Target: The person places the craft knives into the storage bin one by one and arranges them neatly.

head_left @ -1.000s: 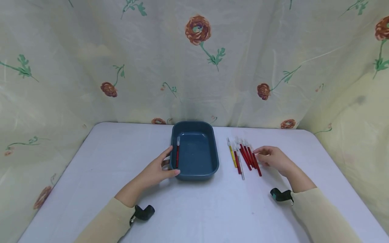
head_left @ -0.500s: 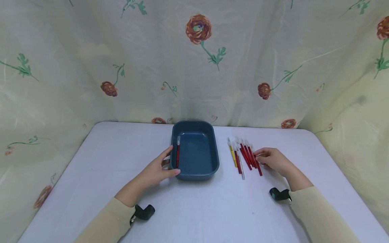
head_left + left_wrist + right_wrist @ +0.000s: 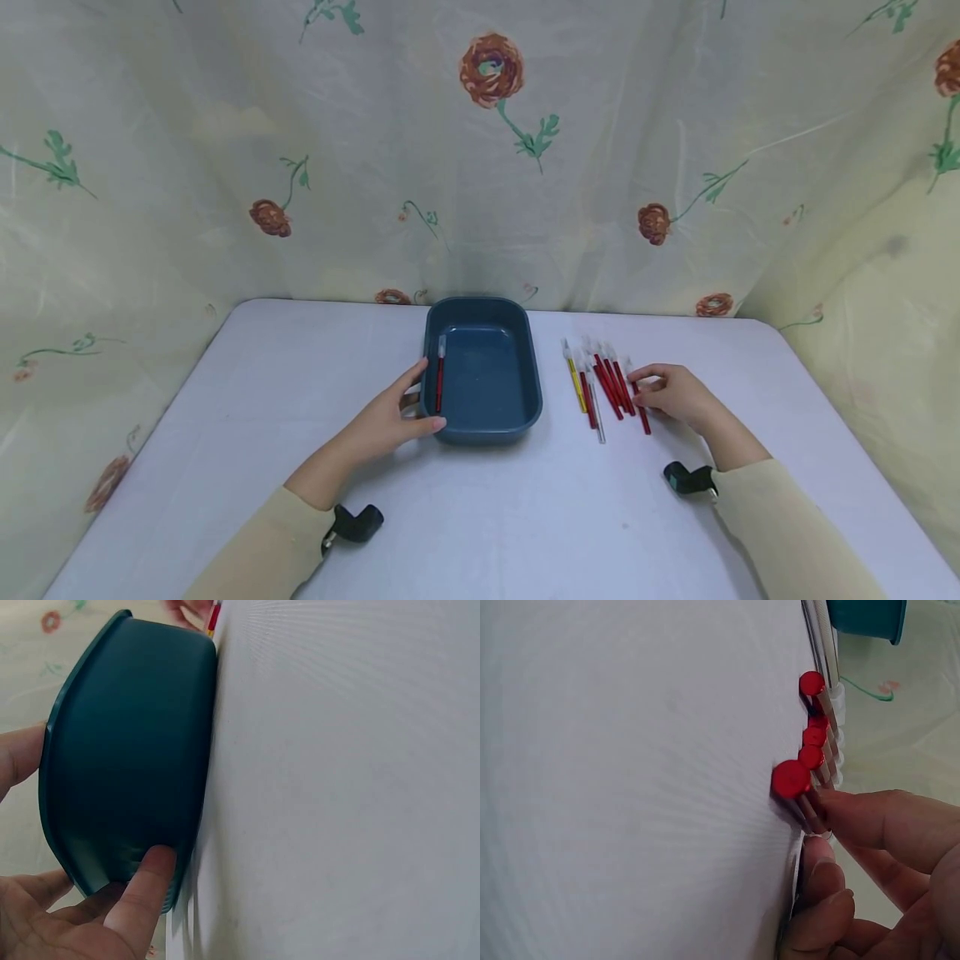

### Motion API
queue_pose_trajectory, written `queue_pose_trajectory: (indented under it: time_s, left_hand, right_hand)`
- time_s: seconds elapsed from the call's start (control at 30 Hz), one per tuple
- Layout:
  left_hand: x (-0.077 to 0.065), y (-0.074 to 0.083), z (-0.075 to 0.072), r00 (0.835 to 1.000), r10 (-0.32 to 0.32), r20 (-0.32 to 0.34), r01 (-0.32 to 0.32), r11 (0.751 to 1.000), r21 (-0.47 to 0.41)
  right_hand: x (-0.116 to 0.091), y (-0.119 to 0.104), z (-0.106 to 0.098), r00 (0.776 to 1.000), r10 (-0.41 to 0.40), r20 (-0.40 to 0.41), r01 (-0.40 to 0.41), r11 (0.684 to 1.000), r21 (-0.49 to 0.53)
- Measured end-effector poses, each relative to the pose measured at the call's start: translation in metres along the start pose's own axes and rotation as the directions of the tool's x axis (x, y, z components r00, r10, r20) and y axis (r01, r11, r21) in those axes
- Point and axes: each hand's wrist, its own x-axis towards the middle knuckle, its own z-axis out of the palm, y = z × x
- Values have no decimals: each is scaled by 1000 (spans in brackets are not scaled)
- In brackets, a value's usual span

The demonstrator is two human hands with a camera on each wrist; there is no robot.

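A deep blue plastic tray [image 3: 480, 437] stands at the table's far middle. My left hand [image 3: 386, 423] holds its left side, thumb at the near corner; in the left wrist view the fingers lie along the tray's wall [image 3: 127, 742]. Inside lies a slim red craft knife [image 3: 439, 385] with a clear cap. To the right, several capped craft knives [image 3: 611, 387] lie side by side. My right hand [image 3: 678, 396] pinches the rightmost red craft knife [image 3: 645, 422] between thumb and fingers; its red butt end [image 3: 790, 778] faces the camera in the right wrist view.
A yellow craft knife [image 3: 577, 385] and a silver craft knife [image 3: 598, 423] lie at the row's left side, nearest the tray. The white-covered table [image 3: 510, 525] extends toward me. A flowered cloth [image 3: 360, 150] hangs behind its far edge.
My right hand has closed its fingertips on the rightmost red craft knife, which has shifted slightly right, apart from the others. The left hand and tray stay put.
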Motion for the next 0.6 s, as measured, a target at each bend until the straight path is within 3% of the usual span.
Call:
queue_pose_trajectory:
  time_s: [0.2,0.6]
  left_hand:
    - [0,0,0,1000,0,-3,0,1000,-6]
    - [1,-1,1,1000,-4,-10,4,1000,19]
  right_hand:
    - [2,0,-2,1000,-8,-18,7,999,-54]
    - [-3,-3,-7,1000,29,-8,-28,999,37]
